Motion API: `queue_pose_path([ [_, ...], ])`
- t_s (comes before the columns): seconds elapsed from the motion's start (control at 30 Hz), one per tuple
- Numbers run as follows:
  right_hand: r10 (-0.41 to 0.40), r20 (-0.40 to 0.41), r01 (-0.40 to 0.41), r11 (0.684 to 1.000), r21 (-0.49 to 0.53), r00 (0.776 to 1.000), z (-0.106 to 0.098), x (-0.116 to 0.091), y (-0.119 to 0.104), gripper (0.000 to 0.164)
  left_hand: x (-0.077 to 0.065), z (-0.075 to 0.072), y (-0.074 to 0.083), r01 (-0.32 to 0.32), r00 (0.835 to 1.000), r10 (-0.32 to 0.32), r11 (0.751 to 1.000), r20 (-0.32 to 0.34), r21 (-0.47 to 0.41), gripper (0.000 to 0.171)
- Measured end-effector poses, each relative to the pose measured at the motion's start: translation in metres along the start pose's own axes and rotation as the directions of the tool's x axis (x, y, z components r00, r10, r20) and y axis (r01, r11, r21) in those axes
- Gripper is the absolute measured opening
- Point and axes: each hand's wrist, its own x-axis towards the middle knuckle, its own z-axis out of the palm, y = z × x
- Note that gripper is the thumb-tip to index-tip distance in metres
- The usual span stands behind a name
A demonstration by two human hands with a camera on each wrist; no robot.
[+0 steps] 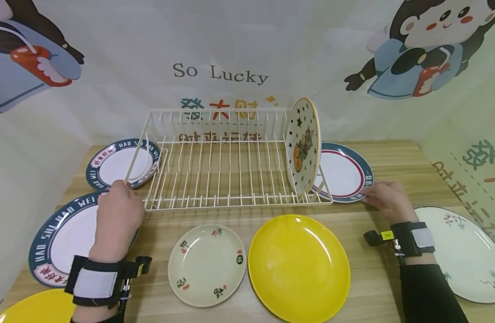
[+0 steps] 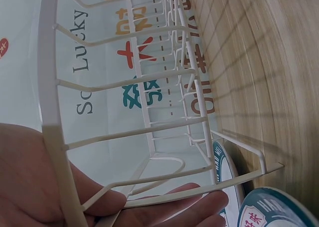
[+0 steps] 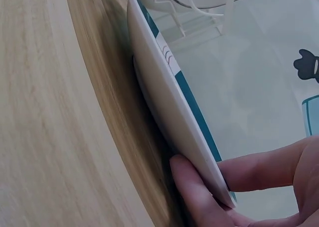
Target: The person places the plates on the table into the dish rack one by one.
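While the table (image 1: 376, 287) is showing bare wood before the wire rack (image 1: 239, 206), open slots are running left from the star-patterned plate (image 1: 303, 146) standing at its right end. Partly behind that end, the red-ringed plate (image 1: 340, 172) is showing; the right hand (image 1: 388, 199) is pinching its outer edge, the left hand (image 1: 118, 220) the rack's left end.

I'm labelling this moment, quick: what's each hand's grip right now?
Left hand: closed, holding the rack.
Right hand: closed, pinching a blue-rimmed plate at its edge.
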Motion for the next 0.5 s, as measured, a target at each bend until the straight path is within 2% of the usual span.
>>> queue_pose_path([
  [0.13,0.023,-0.015,-0.024,0.999,-0.038,1.000,-0.0009,-0.0011,0.0001,0.047,-0.0002,0.0007,0.0002,0.007,1.000,-0.007,1.000,0.006,0.002,0.036],
  [0.5,0.031,-0.024,-0.031,0.999,-0.020,0.999,-0.0010,-0.0009,0.0008,0.049,-0.0005,0.0010,-0.0001,0.017,1.000,-0.017,1.000,0.007,-0.001,0.035],
])
